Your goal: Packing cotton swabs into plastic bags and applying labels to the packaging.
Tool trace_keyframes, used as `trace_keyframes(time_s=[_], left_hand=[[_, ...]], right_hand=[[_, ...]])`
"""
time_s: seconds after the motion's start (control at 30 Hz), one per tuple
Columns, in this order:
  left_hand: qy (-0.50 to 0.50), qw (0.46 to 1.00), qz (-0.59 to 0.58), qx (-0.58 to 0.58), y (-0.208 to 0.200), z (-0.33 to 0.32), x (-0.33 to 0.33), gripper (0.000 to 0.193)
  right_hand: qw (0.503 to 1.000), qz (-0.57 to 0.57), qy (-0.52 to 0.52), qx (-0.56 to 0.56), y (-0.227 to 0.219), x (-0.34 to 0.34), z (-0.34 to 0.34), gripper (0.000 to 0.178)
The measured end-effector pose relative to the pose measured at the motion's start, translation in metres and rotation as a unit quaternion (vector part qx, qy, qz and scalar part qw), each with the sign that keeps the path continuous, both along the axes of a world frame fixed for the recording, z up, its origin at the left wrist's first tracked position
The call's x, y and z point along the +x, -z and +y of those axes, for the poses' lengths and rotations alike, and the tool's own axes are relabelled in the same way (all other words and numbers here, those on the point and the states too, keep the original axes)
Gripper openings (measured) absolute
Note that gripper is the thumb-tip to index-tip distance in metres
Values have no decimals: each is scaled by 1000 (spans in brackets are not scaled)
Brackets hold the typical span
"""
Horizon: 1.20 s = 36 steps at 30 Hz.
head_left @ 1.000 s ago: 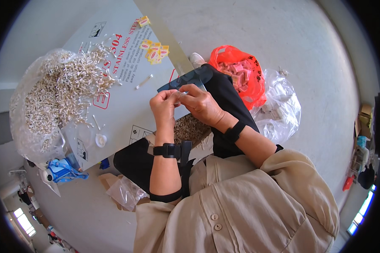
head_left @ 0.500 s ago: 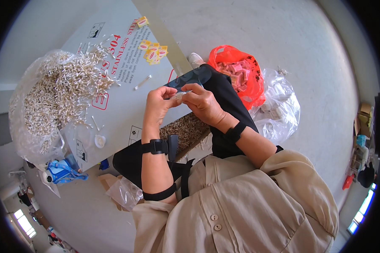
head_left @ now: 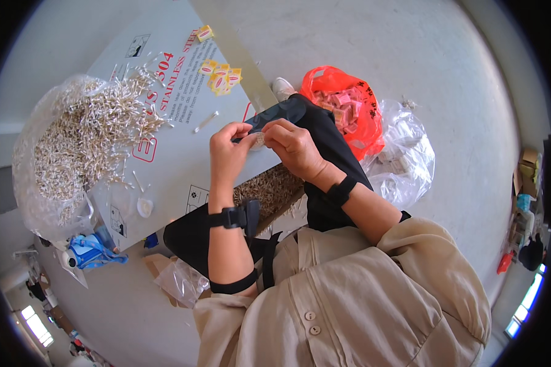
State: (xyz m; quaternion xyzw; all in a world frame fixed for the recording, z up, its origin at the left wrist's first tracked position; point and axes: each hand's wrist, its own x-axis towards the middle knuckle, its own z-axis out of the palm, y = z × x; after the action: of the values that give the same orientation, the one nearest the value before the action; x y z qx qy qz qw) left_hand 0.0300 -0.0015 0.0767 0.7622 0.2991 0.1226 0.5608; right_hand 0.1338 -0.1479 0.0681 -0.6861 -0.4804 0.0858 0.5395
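A small whitish object (head_left: 259, 141) is held up in front of the body, over the near right edge of a grey printed sheet (head_left: 165, 177). It is pinched at its left side by the thumb and fingers of the left hand (head_left: 226, 145). The fingers of the right hand (head_left: 292, 148) are curled close against its right side; whether it is also gripped by them cannot be told. Just beyond the hands, a dark translucent strip (head_left: 281, 114) is seen at the sheet's edge.

On the sheet, a loose cotton swab (head_left: 206, 122) is left lying beyond the left hand, with a cluster of yellow boxes (head_left: 220, 78) farther away. At the left, swabs are spilled from a large clear bag (head_left: 27, 153), and a round white piece (head_left: 144, 207) is placed nearer the body. Below the hands, a brown box (head_left: 281, 211) is filled with swabs. To the right, pink boxes (head_left: 347, 114) are held in a red bag (head_left: 370, 131), beside which a clear plastic bag (head_left: 413, 174) is set.
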Motion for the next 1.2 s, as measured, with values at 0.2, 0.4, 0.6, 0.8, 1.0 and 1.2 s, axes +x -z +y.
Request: trace_keyframes(time_s=[0.2,0.4,0.6,0.8,1.0,1.2], left_hand=[[63,963,-67,255,-23,-15,-10,29],[90,930,-77,349,-18,-14,-13,25],[79,922,-109,362,-14,-24,-15,20],[32,928,-118,352,-2,-24,-16,21],[49,932,-58,354,-3,-22,-12,17],[58,930,-133,339,-3,-30,-8,16]], right_hand=[[1000,-17,-2,-3,5,12,-3,11],[989,-142,-39,18,-6,17,2,13],[978,-192,-85,12,-6,17,1,12],[978,-179,-104,-8,2,25,7,12],[985,-147,-83,-15,-1,24,7,16],[988,-120,-95,26,6,15,4,17]])
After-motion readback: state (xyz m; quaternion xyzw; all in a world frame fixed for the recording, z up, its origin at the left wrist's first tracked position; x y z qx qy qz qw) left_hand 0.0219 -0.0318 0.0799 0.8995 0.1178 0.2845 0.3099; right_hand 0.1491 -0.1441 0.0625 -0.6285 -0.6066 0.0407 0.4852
